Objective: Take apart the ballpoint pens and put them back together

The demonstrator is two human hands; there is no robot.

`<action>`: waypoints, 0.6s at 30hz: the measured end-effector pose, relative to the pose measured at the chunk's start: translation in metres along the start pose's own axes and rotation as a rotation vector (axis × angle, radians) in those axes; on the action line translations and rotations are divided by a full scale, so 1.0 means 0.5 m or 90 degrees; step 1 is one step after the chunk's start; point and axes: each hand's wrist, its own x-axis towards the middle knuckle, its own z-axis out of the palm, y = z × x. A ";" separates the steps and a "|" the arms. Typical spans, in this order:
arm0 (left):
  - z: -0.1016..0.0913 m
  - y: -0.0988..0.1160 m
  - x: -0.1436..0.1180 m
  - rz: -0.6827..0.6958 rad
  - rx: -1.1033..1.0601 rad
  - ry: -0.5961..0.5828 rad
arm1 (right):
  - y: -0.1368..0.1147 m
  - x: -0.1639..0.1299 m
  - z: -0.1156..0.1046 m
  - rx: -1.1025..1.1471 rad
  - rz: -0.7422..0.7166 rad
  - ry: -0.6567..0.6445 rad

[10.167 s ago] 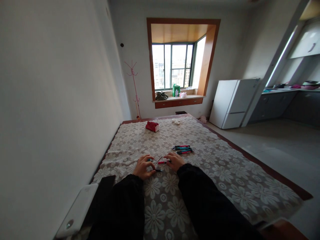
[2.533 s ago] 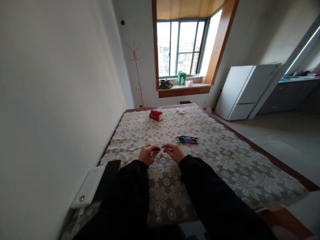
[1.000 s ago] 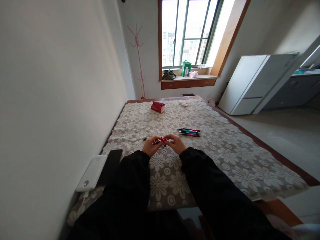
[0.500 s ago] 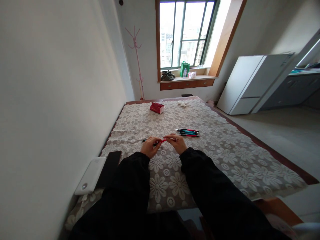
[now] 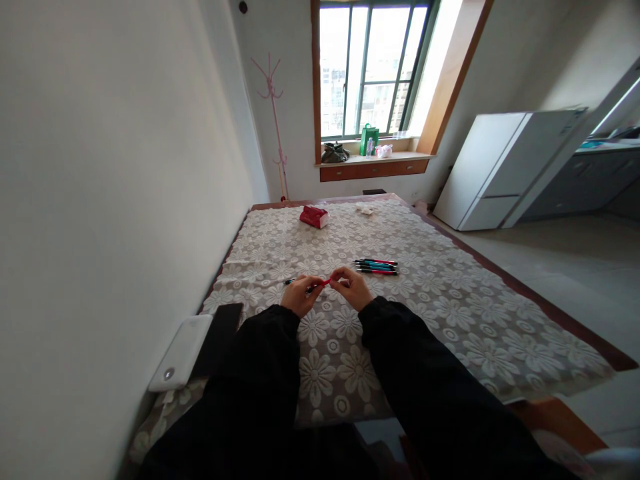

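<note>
My left hand [image 5: 301, 295] is closed around a red and black pen [image 5: 325, 283], whose red end sticks out toward the right. At that red end, the thumb and fingers of my right hand [image 5: 351, 289] are pinched together. A dark, thin tip [image 5: 289, 281] shows just left of my left hand; whether it belongs to the same pen I cannot tell. Beyond my right hand, several pens [image 5: 376, 267] in red, teal and black lie side by side on the flowered tablecloth [image 5: 345, 323].
A red tissue pack [image 5: 314, 217] lies toward the table's far end, with a small whitish item [image 5: 365, 210] to its right. By the left wall are a white power bank [image 5: 181, 353] and a flat black object [image 5: 219, 337], partly behind my left sleeve.
My right fingers, stretched out near the pen's red end before, have curled and closed into a pinch at it. My left hand has stayed nearly still with the pen.
</note>
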 end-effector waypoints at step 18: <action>-0.009 0.002 0.004 0.052 0.027 0.002 | 0.011 0.003 0.001 0.043 0.066 -0.043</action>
